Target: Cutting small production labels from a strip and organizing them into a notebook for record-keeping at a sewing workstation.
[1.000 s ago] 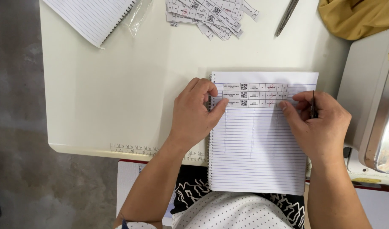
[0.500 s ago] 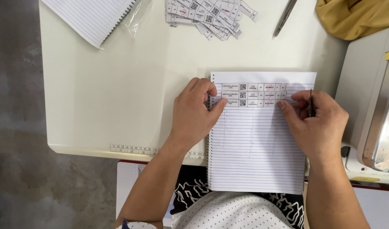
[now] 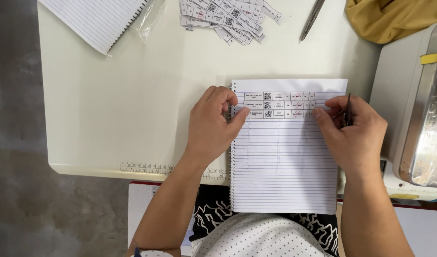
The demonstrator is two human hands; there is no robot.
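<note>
Head view: both hands press label strips [image 3: 280, 105] onto a notebook [image 3: 285, 162].
Left hand [image 3: 213, 127] flat, fingers together; right hand [image 3: 354, 133] pinches a pen [image 3: 348, 110].

free: bare bench [image 3: 133, 104] left of notebook [image 3: 285, 162] | blocked: sewing machine [image 3: 413, 119] right, label strips [image 3: 228, 16] far edge

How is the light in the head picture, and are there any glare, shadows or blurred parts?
Head view: even, soft light; only faint shadows under the left hand and right hand on the white lined spiral notebook; the shiny grey metal machine cover shows dull reflections; the picture is sharp, though the strips' print is too small to read.
</note>
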